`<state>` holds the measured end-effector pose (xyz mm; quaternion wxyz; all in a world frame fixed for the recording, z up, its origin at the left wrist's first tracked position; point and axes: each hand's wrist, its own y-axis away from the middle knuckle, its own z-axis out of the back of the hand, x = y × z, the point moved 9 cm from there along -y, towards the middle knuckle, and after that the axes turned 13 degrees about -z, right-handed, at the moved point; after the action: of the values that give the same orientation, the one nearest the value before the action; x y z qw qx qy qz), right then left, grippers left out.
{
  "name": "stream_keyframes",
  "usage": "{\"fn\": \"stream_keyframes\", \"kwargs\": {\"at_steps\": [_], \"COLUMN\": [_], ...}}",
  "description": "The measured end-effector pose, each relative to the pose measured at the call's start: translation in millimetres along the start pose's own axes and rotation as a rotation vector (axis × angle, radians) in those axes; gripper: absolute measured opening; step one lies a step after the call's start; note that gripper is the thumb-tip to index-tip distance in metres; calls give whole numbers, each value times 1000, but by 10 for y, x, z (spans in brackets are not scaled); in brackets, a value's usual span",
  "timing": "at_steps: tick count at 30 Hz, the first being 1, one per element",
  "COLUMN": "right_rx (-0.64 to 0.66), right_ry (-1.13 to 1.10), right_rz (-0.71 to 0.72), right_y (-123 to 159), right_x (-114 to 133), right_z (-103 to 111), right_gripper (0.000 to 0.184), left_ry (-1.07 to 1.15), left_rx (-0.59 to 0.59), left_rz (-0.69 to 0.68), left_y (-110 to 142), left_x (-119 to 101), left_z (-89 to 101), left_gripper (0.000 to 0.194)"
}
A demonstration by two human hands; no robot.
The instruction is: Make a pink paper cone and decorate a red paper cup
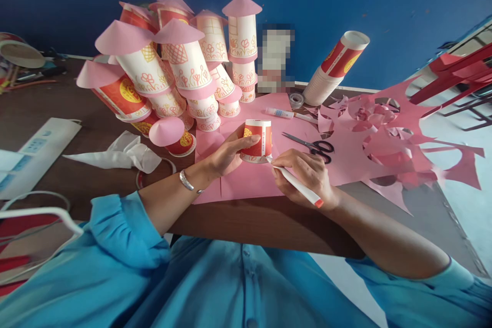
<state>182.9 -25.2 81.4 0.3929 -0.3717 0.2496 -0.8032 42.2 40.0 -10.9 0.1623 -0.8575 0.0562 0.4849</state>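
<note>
My left hand (227, 155) grips an upside-down red and white paper cup (258, 139) that stands on a pink paper sheet (246, 179). My right hand (305, 173) is closed round a white marker with a red end (298, 186), its tip at the cup's rim. Black-handled scissors (315, 146) lie just right of the cup. Behind the cup stands a pile of decorated cups with pink cone roofs (180, 61).
A tilted stack of paper cups (334, 69), a tape roll (295, 100) and a glue tube (280, 113) lie at the back. Cut pink paper scraps (388, 138) cover the right side. A crumpled white bag (123, 152) and a white box (34, 154) lie at the left. The table edge runs close to my body.
</note>
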Motion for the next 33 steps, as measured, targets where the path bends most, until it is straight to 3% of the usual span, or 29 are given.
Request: {"fn": "stream_keyframes", "kwargs": {"at_steps": [13,25,33], "right_rx": [31,59,12], "right_ry": [-34,-50,3], "right_rz": [19,18,0], "right_y": [7,23,16], "right_x": [38,53,15], "right_z": [-10,-46,-13], "right_gripper": [23,21,21], "left_ry": [1,-8,-2], "left_rx": [-19,-13,-14], "left_rz": [-6,4,1], "left_y": [14,3,10], "left_x": [7,18,4], "left_z": [30,34,23], "left_gripper": [33,42,36]}}
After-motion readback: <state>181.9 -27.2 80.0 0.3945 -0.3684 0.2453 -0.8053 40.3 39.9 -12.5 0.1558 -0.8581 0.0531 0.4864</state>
